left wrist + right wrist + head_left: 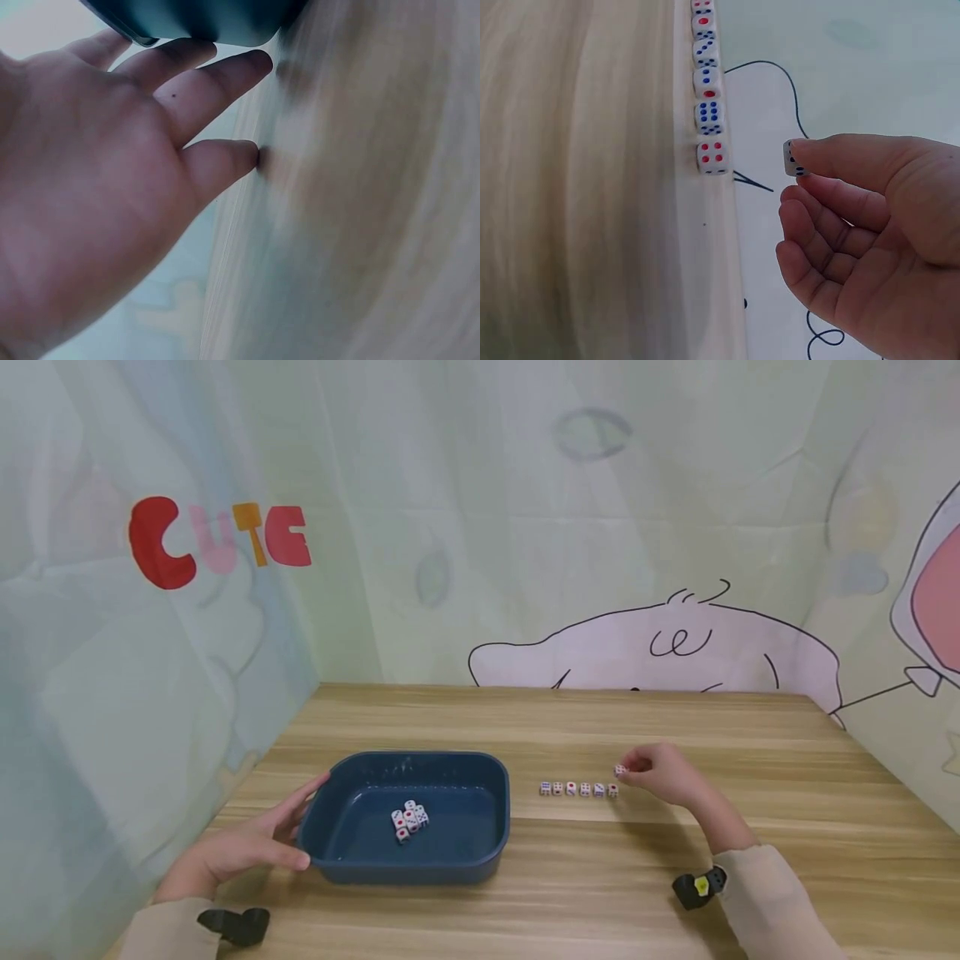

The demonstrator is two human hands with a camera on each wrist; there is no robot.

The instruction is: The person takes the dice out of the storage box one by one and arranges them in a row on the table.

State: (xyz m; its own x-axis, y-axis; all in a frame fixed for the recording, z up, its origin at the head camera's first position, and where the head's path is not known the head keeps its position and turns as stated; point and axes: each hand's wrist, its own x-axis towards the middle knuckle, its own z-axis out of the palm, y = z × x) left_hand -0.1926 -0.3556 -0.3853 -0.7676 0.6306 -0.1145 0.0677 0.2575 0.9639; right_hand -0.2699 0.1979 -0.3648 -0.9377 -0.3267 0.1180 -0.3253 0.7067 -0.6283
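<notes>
Between thumb and index finger, my right hand (662, 773) pinches one white die (620, 771). The right wrist view shows that die (796, 159) held above the table, beyond the end of a row of dice (585, 789). The row's dice sit side by side, with red and blue pips on their faces. My left hand (258, 843) rests against the left end of a dark blue rectangular tub (420, 874), its fingers spread and fairly straight. In the left wrist view the fingertips lie right at the tub's wall (202, 19). Several more dice (409, 820) are clustered inside the tub.
Everything stands on a wood-grain table (600, 893). Behind it hangs a pale green printed backdrop (450, 527), its lower edge meeting the table's back edge. Another stretch of printed cloth closes off the left side. A small black device is strapped at each wrist.
</notes>
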